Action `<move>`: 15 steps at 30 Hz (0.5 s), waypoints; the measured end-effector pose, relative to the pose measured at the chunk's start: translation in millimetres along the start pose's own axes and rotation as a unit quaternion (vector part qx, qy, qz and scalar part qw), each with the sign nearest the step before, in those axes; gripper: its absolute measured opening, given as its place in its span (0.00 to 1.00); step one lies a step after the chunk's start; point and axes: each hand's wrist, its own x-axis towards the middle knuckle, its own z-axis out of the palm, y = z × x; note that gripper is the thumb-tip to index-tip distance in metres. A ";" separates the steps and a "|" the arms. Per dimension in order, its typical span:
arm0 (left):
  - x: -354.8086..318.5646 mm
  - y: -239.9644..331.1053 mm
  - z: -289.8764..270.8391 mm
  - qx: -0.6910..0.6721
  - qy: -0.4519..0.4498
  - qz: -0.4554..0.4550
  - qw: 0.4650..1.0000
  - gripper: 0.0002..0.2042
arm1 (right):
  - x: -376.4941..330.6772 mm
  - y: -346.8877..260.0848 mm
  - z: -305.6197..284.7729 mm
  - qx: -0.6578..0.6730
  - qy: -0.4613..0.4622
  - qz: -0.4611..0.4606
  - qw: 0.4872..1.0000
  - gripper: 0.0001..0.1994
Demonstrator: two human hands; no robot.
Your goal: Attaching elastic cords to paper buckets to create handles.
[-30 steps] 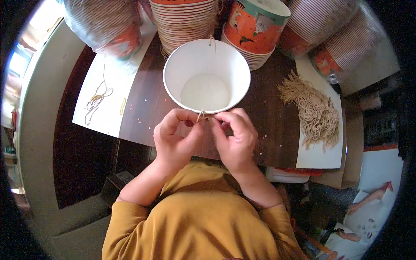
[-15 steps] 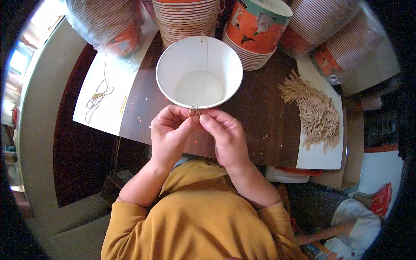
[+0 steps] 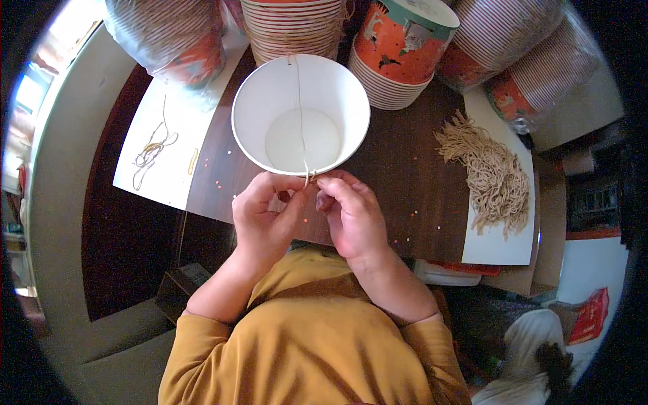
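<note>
Two bare hands meet at six o'clock on the round rim of a white tub (image 3: 337, 94); the left hand (image 3: 260, 223) has its thumb and first finger pinched shut on a thin tan string (image 3: 299, 101); the right hand (image 3: 356, 223) has its fingers gripping the string too, just beside the left ones, and the tips hide the end. The tub is in front of the person, over the brown worktop (image 3: 405, 162), with its open top facing up; the string goes from twelve o'clock on the rim, across the open top, to the pinched spot at six o'clock.

From the tub, a tall striped stack (image 3: 293, 34) stands at twelve o'clock; an orange and green tub (image 3: 405, 44) sits upside down at two o'clock, on more tubs (image 3: 385, 88); one wrapped stack (image 3: 165, 40) is at ten o'clock, and two more wrapped stacks (image 3: 503, 34) are between two and three; a heap of tan strings (image 3: 489, 175) lies between three and four, on a white sheet (image 3: 503, 246); little dots (image 3: 218, 182) lie at eight o'clock.
</note>
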 end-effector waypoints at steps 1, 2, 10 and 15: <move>0.0 0.4 -1.0 0.041 -0.003 0.026 0.999 0.05 | -0.3 -0.3 0.2 0.000 0.000 0.000 1.000 0.07; -0.1 -0.4 -0.9 0.041 -0.003 0.026 0.999 0.05 | -0.8 -0.8 0.7 -0.002 -0.002 0.002 1.000 0.07; 7.7 -8.4 4.0 0.170 0.056 0.248 0.952 0.09 | -2.7 -2.3 6.8 -0.021 0.016 0.003 1.000 0.07; 10.4 -13.3 6.1 0.221 0.071 0.312 0.921 0.10 | -4.1 -2.9 9.1 -0.104 -0.012 -0.068 0.992 0.10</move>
